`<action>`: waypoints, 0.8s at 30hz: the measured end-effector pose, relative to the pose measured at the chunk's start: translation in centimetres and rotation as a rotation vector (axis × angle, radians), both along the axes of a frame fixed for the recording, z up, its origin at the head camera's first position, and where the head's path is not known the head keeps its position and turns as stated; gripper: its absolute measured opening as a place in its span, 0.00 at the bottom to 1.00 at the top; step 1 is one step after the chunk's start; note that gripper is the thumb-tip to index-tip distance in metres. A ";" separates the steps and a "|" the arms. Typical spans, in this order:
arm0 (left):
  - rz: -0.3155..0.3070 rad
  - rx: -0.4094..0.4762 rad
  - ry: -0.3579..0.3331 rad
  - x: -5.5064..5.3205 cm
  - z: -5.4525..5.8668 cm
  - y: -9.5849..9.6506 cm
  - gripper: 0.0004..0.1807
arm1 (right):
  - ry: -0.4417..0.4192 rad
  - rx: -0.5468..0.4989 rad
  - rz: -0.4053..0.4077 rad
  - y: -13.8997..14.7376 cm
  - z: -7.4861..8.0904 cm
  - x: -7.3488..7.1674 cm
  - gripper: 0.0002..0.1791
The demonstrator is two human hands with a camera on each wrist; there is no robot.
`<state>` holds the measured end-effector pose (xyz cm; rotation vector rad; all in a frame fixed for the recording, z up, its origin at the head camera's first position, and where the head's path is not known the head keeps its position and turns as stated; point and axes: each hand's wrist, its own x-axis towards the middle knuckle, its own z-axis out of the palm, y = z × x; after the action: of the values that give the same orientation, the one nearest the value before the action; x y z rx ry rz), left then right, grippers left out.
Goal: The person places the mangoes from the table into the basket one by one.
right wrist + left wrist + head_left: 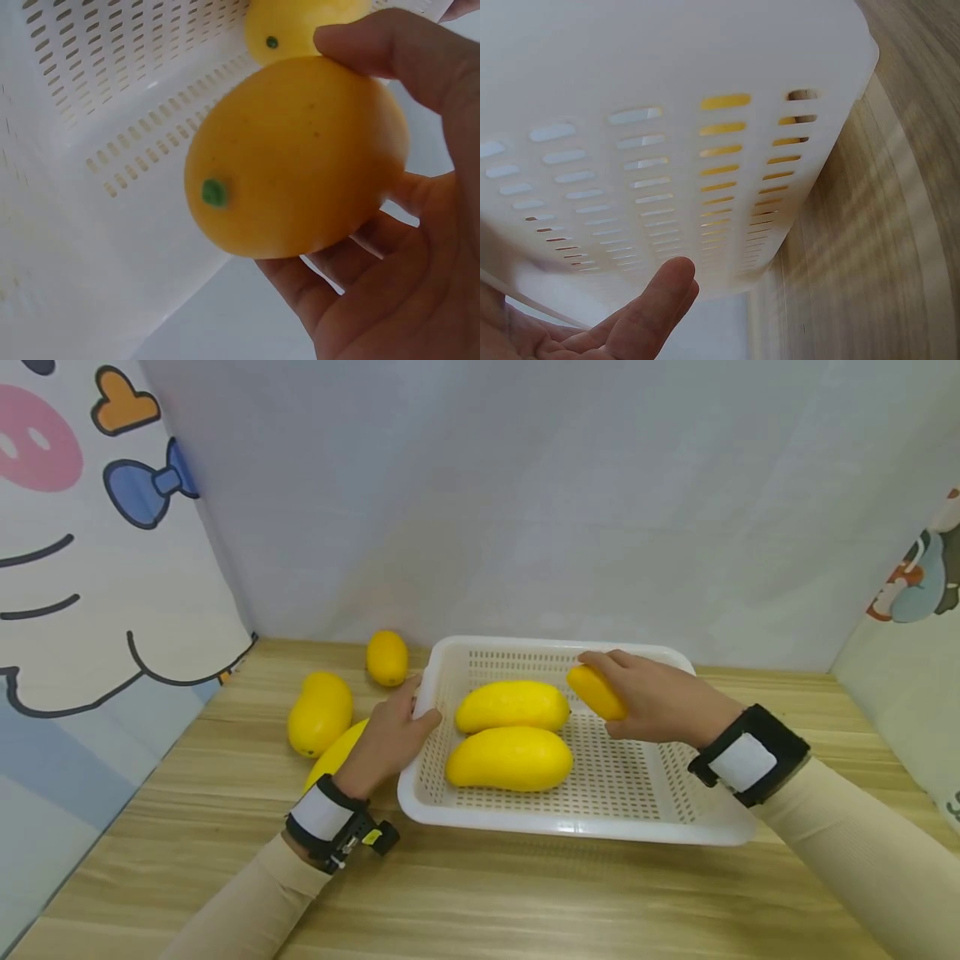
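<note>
A white plastic basket (555,827) with slotted walls stands on the table. Inside its left half, two yellow mangoes, a far one (513,706) and a near one (510,760), lie side by side. My right hand (656,697) holds an orange-yellow mango (292,161) above the basket's right half, thumb on one side and fingers on the other; its green stem end shows in the right wrist view. At the basket's left end, my left hand (390,735) grips the rim, thumb over the edge and fingers (656,307) along the outside wall.
Left of the basket on the wooden table (480,893) lie a small mango (387,658), a larger one (321,714) and a third (337,756) partly hidden by my left hand. A pale cloth wall (525,510) rises behind; printed panels stand at both sides.
</note>
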<state>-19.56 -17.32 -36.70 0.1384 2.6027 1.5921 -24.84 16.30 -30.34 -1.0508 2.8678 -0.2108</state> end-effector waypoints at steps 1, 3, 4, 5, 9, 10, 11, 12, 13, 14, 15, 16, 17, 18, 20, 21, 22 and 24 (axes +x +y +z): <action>0.001 0.001 0.000 0.0 0.0 0.0 0.32 | 0.000 0.003 0.002 0.0 0.0 0.0 0.49; 0.002 -0.001 -0.001 0.0 0.0 0.0 0.33 | 0.002 0.008 0.007 -0.1 -0.1 -0.1 0.48; -0.001 -0.001 -0.001 0.0 0.0 0.0 0.33 | 0.002 0.010 0.010 -0.1 -0.1 -0.2 0.48; 0.003 -0.002 -0.002 0.0 0.0 0.0 0.33 | 0.003 0.013 0.011 -0.1 -0.2 -0.2 0.48; 0.004 -0.004 -0.004 0.0 -0.1 0.0 0.33 | 0.014 0.028 0.025 -0.2 -0.5 -0.5 0.45; 0.004 -0.004 -0.004 0.0 -0.1 0.0 0.33 | 0.018 0.032 0.031 -0.2 -0.6 -0.6 0.45; 0.007 -0.004 -0.006 0.0 -0.1 0.0 0.33 | 0.025 0.036 0.038 -0.2 -0.6 -0.6 0.44; 0.007 -0.005 -0.008 0.0 -0.1 0.0 0.34 | 0.032 0.041 0.044 -0.3 -0.7 -0.7 0.44; 0.008 -0.006 -0.009 0.0 -0.1 0.0 0.34 | 0.039 0.045 0.051 -0.3 -0.7 -0.7 0.44; 0.005 -0.005 -0.008 0.0 -0.1 0.0 0.34 | 0.045 0.051 0.053 -0.3 -0.7 -0.8 0.44; 0.003 -0.004 -0.009 0.0 -0.1 0.0 0.34 | 0.049 0.054 0.058 -0.3 -0.8 -0.8 0.44; 0.004 -0.004 -0.011 0.0 -0.1 0.0 0.34 | 0.052 0.060 0.057 -0.2 -0.8 -0.9 0.44; 0.004 -0.004 -0.012 0.0 0.0 0.0 0.34 | 0.052 0.064 0.058 -0.2 -0.9 -0.9 0.44; 0.005 -0.004 -0.013 0.0 0.0 0.0 0.34 | 0.052 0.069 0.057 -0.2 -0.9 -1.0 0.44; 0.002 -0.003 -0.010 0.0 0.0 0.0 0.34 | 0.051 0.080 0.055 -0.3 -1.0 -1.1 0.44; 0.002 -0.004 -0.010 0.0 0.0 0.0 0.34 | 0.049 0.087 0.052 -0.3 -1.1 -1.1 0.44; 0.004 -0.005 -0.010 0.0 0.0 0.0 0.34 | 0.048 0.093 0.051 -0.3 -1.1 -1.2 0.44; 0.006 -0.008 -0.009 0.0 0.0 0.0 0.34 | 0.049 0.105 0.047 -0.4 -1.3 -1.3 0.44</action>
<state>-19.61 -17.32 -36.71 0.1226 2.6044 1.5804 -26.11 15.95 -31.63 -1.1167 2.8579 -0.0319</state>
